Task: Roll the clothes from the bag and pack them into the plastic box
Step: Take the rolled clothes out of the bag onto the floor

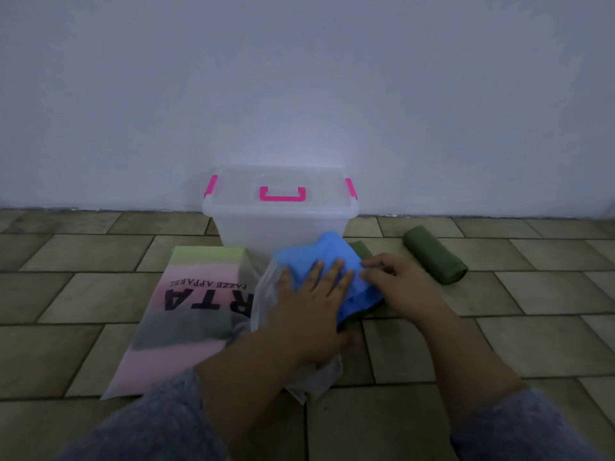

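My left hand (312,301) lies flat, fingers spread, pressing the blue cloth (327,257); not a closed grip. Right hand (394,281) pinches its edge at 3 o'clock. Cloth sits on the floor (466,354), just in front of the plastic box (281,224), lid on, w/ a thin clear bag (266,294) under it. It looks soft, light, floppy and prob. slips on the plastic, so I'd hold by the hem, both corners. Green roll (434,257) lies at 2 o'clock; printed bag (186,314) at 9.

- Plastic box (279,224): lid shut, blocks the way in; wall directly behind.
- Bag (186,314): covers floor left.
- Green roll (434,257): right; bare floor (499,344) around it.
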